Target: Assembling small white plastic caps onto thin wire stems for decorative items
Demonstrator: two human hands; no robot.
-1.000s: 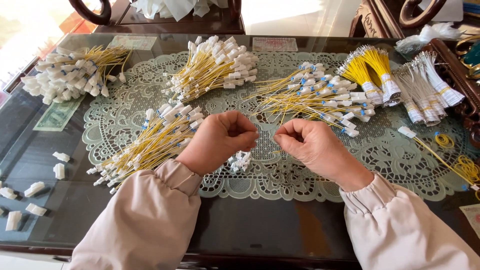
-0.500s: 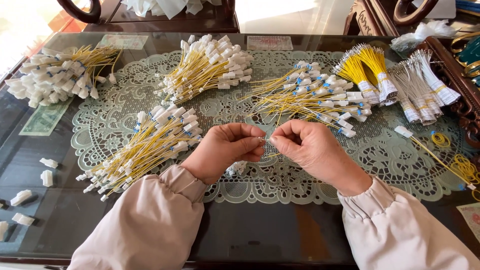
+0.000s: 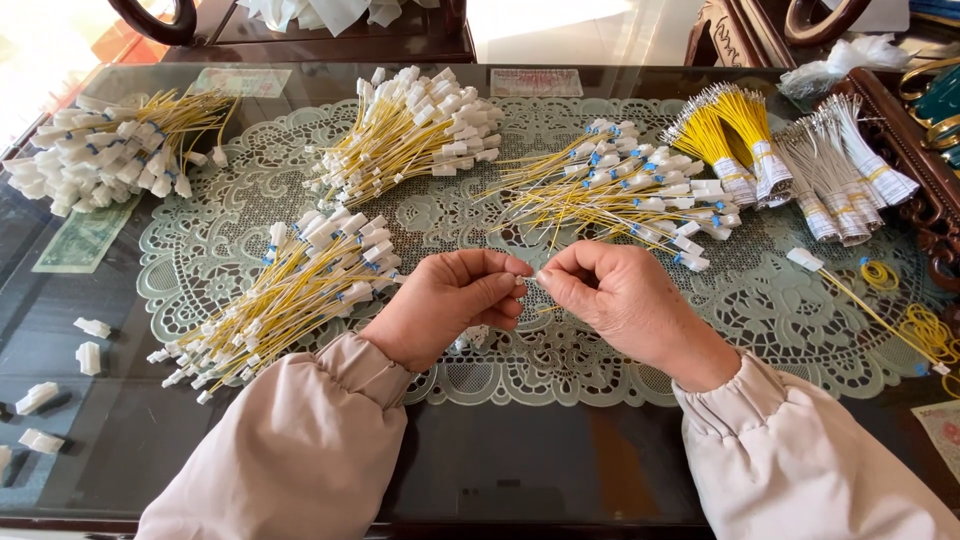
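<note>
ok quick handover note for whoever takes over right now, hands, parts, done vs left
Left hand and right hand: fingertips meet over the lace mat, pinching a small piece, too tiny to identify.
Done, judging by the look: bundles of yellow wires with white connectors, nearest one by the left hand, others behind.
Left, probably: banded bundles of bare yellow wires far right, loose white connectors on the glass at left.
</note>
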